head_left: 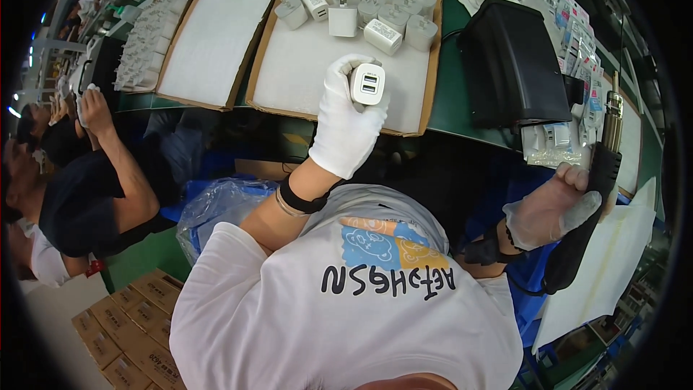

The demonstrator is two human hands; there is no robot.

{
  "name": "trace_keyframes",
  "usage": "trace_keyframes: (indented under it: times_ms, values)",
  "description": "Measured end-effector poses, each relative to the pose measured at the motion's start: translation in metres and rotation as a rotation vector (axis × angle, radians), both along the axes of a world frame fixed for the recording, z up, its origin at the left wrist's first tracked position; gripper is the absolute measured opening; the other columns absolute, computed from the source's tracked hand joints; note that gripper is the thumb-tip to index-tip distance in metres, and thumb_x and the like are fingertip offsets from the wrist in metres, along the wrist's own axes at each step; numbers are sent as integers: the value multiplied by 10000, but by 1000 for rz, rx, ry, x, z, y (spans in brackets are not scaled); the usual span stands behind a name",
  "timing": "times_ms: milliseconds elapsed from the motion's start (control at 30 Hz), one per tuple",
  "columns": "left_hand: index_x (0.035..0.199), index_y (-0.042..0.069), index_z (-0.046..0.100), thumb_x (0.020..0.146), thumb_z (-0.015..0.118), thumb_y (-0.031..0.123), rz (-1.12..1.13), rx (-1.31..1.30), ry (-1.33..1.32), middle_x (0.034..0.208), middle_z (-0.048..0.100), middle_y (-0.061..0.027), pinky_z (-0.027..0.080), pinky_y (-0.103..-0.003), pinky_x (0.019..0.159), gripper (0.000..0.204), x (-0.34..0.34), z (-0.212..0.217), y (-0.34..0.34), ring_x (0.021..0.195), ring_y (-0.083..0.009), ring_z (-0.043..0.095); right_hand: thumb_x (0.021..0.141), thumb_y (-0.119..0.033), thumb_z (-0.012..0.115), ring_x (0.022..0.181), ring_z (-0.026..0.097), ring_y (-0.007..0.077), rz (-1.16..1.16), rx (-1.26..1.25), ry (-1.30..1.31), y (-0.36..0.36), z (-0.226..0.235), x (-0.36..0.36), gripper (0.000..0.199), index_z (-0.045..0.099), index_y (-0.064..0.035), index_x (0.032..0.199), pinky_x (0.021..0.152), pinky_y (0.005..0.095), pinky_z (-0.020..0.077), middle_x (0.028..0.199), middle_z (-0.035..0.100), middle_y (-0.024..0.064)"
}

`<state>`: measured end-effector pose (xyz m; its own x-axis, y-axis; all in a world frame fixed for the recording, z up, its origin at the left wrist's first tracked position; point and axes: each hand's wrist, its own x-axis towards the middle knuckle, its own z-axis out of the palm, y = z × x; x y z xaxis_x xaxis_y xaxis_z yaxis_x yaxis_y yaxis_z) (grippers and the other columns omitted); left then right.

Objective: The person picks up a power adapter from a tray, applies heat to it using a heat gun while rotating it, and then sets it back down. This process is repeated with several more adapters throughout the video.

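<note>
My left hand (352, 119), in a white glove, is closed around a white USB charger plug (369, 84). Its face with two USB ports points up. The plug is above the near part of a shallow cardboard tray (292, 94) with a white liner. Many similar chargers (343, 18) crowd the tray's far side, a few lying tipped over. On the right, my right hand (552, 206) wears a thin translucent glove. Its fingers wrap around a long black hand tool (605, 166) with a slim metal barrel, which points away from me; the tool's exact kind is unclear.
A black box-shaped device (509, 65) stands right of the tray, beside small printed packets (577, 50). Another lined tray (213, 50) is to the left. A co-worker (97, 180) sits further left. Cardboard cartons (133, 325) are stacked at lower left; a white sheet (599, 274) is at right.
</note>
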<state>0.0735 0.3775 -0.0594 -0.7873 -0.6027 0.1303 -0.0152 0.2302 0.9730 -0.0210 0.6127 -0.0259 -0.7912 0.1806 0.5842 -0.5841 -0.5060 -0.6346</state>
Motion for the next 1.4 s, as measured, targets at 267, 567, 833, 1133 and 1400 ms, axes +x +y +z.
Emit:
trace_keyframes:
  times_ms: [267,567,833,1133,1400]
  values:
    - [1156,43,398,722,606,-70,-40,-4,84,1032,505,-90,474,-278,752,495,-1,-7,0,876,-158,528,888,-173,580,748,485,117,-81,47,-27,5,-1,-3,211,485,-143,1074,648,276,362,889,503,19]
    - [1155,46,399,735,621,-60,-63,88,50,1020,501,-78,481,-255,695,486,-1,1,3,860,-126,519,878,-182,597,781,509,110,-52,4,-50,4,-1,-2,222,493,-153,1072,673,284,357,918,519,7]
    - [1157,61,424,743,611,-56,-50,33,41,1027,503,-61,463,-253,741,469,-2,-2,-4,856,-113,512,894,-189,562,738,396,101,-11,-108,-71,2,0,-4,175,474,-144,1038,660,280,287,821,424,-19]
    - [1173,67,423,747,613,-46,-4,-1,91,1027,523,-52,463,-252,755,480,-8,0,-15,852,-111,529,945,-185,459,715,290,120,94,-152,-139,1,3,-2,136,450,-118,1063,661,296,257,769,352,-19]
    - [1187,44,401,751,631,-23,3,145,100,1038,540,-61,478,-260,754,498,-17,-3,-12,840,-110,549,956,-236,443,808,365,152,265,-264,-46,16,-3,-4,267,466,-49,1145,745,329,305,792,395,25]
